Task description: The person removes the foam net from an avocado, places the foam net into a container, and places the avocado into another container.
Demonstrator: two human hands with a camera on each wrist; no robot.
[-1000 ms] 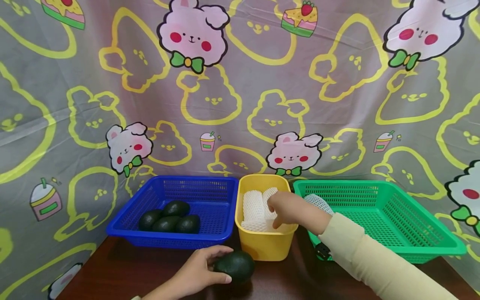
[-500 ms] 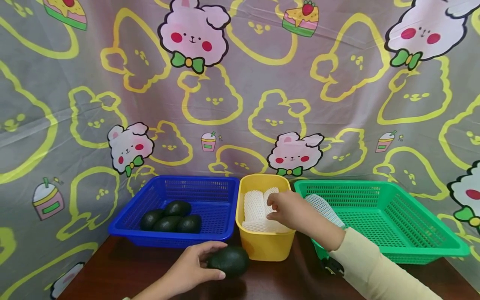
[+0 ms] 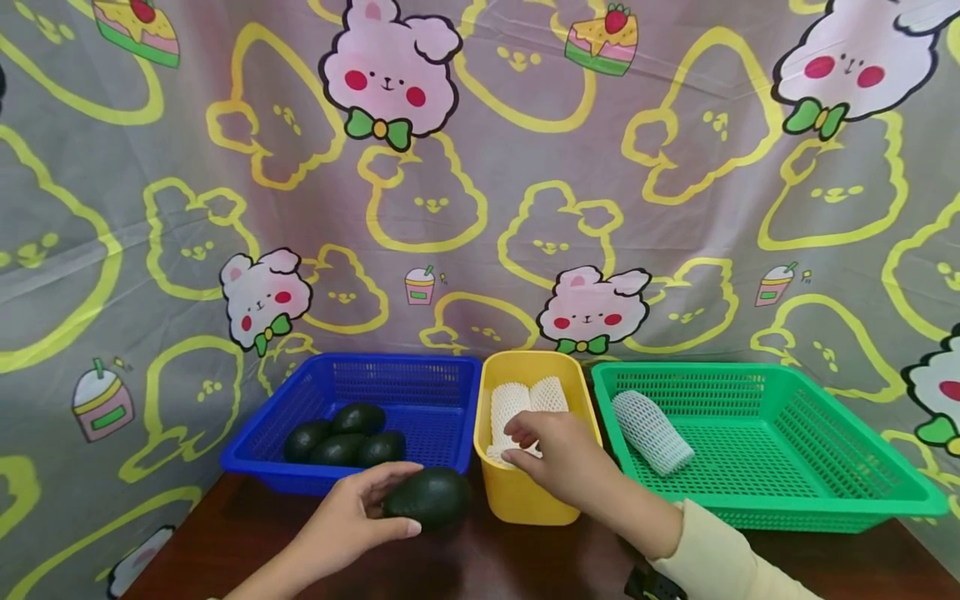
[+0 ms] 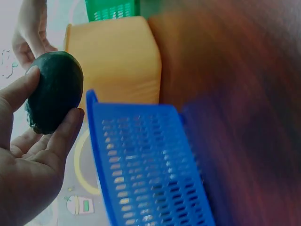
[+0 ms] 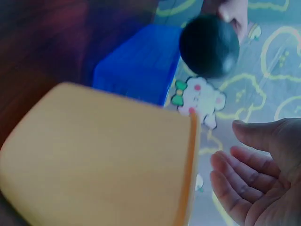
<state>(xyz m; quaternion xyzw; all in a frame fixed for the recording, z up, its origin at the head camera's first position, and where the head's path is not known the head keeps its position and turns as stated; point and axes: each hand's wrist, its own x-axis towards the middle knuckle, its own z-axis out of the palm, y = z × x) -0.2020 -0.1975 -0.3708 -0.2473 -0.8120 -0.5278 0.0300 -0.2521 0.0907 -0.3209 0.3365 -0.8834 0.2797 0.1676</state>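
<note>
My left hand (image 3: 348, 517) holds a dark green avocado (image 3: 429, 498) between thumb and fingers, above the table in front of the blue basket. In the left wrist view the thumb lies on one side of the avocado (image 4: 55, 92) and the fingers on the other. My right hand (image 3: 566, 458) hovers over the front of the yellow bin (image 3: 532, 496), fingers loosely bent. The right wrist view shows nothing in this hand (image 5: 263, 174). White foam net sleeves (image 3: 549, 395) lie in the bin, partly hidden by the right hand.
Several avocados (image 3: 337, 448) lie in the blue basket (image 3: 300, 475) at left. The green basket (image 3: 795, 500) at right holds one white foam net sleeve (image 3: 652, 433); its contents cannot be made out. A patterned curtain (image 3: 480, 167) hangs behind the dark wooden table (image 3: 217, 533).
My left hand has shifted left and up with the avocado. The right hand has drawn back from the foam sleeves toward the bin's front, uncovering the sleeve in the green basket.
</note>
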